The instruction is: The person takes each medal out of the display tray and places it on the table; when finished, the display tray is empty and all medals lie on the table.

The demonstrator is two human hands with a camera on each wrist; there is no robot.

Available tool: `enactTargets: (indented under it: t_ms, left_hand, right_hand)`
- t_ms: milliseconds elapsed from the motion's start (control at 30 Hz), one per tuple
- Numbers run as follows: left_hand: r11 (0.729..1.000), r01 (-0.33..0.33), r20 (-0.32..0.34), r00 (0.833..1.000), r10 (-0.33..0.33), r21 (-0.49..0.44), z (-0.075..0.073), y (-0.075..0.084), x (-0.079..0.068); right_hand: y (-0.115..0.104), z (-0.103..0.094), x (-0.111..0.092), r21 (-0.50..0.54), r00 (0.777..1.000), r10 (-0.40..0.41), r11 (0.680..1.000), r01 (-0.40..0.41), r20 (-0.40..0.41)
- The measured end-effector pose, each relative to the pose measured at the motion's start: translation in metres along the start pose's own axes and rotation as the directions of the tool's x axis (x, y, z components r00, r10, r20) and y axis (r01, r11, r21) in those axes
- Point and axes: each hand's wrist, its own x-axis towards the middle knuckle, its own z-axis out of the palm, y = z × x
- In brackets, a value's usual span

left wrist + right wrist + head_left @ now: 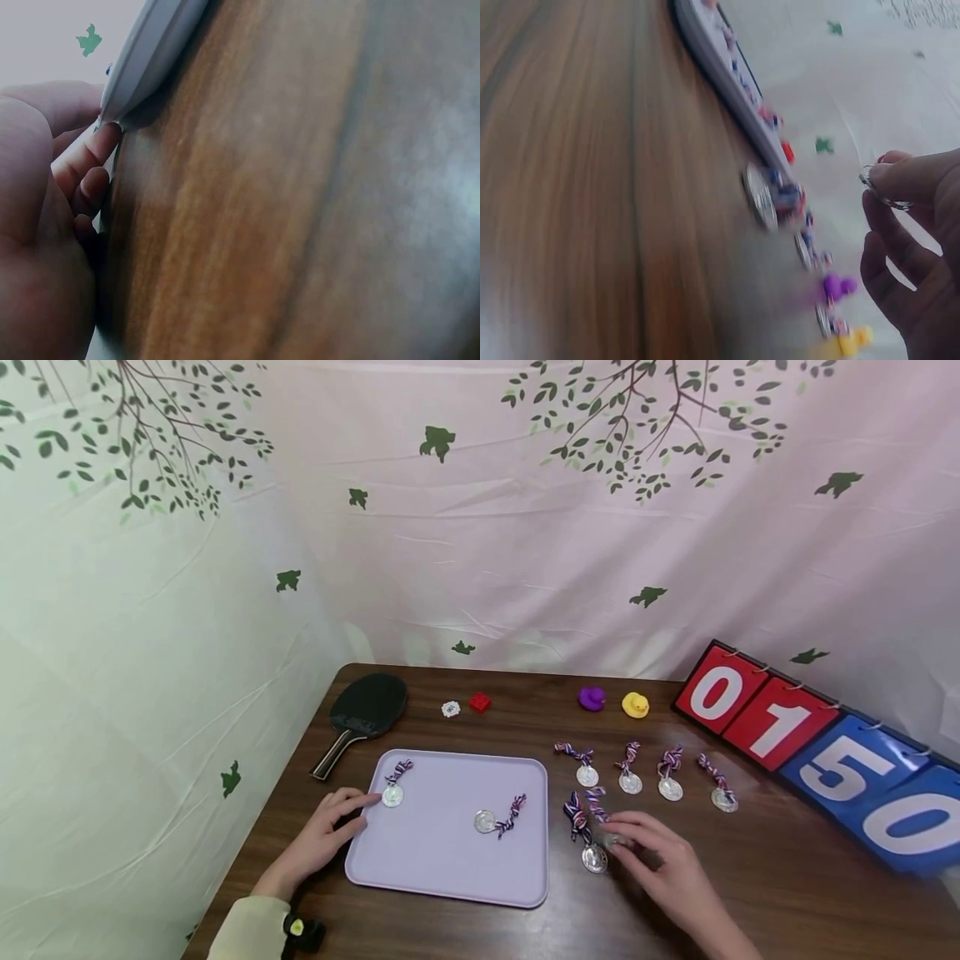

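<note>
- Pinching a medal [612, 839], right hand [666, 865] is hovering.
- Left hand [321, 833], fingers relaxed, is touching the tray's [431, 852] edge.
- Open tray room is lying between hands.

Space above the tray [420, 860] is free; medals [595, 858] crowd its right.

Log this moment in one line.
right hand: pinches round silver medal with striped ribbon | left hand: touches lilac rectangular tray | tray: two similar medals

Silver medals [595, 858], striped ribbons [575, 815], lilac tray [427, 852].
</note>
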Motion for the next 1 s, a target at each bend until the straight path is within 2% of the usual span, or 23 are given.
enactTargets:
  t_ms: [100,233,333,433,667,833,900,967,1000]
  left_hand:
    - [1.000,-0.007,-0.004,1.000,0.007,0.003,-0.001,0.000,0.000]
    - [1.000,-0.025,-0.016,1.000,0.025,0.011,-0.001,0.000,0.000]
    - [0.999,-0.029,-0.020,0.999,0.030,0.013,0.000,-0.001,0.000]
    - [1.000,-0.026,-0.016,1.000,0.027,0.009,0.001,-0.001,0.000]
    - [1.000,-0.003,-0.010,1.000,0.003,0.003,0.002,-0.001,0.000]
    - [1.000,-0.008,-0.015,1.000,0.008,0.006,0.001,0.000,0.000]
    - [1.000,-0.005,-0.015,1.000,0.005,0.010,0.001,0.000,0.000]
    - [1.000,0.005,-0.014,1.000,-0.005,0.008,0.001,0.000,-0.001]
    - [1.000,0.001,-0.014,1.000,-0.001,0.013,0.000,0.000,-0.001]
  right_hand:
    - [0.009,-0.014,-0.011,-0.107,0.991,0.132,0.986,-0.130,0.010]
    - [0.017,-0.024,-0.024,-0.212,0.947,0.315,0.931,-0.296,0.062]
    - [0.020,-0.026,-0.029,-0.266,0.910,0.397,0.896,-0.356,0.119]
    - [0.022,-0.026,-0.031,-0.320,0.889,0.428,0.875,-0.363,0.160]
    - [0.021,-0.028,-0.026,-0.418,0.901,0.391,0.862,-0.287,0.189]
    - [0.021,-0.032,-0.020,-0.438,0.891,0.397,0.857,-0.273,0.221]
    - [0.019,-0.032,-0.016,-0.436,0.904,0.375,0.862,-0.260,0.203]
    - [0.015,-0.028,-0.010,-0.424,0.930,0.330,0.875,-0.236,0.163]
    - [0.012,-0.025,-0.006,-0.403,0.947,0.289,0.891,-0.211,0.144]
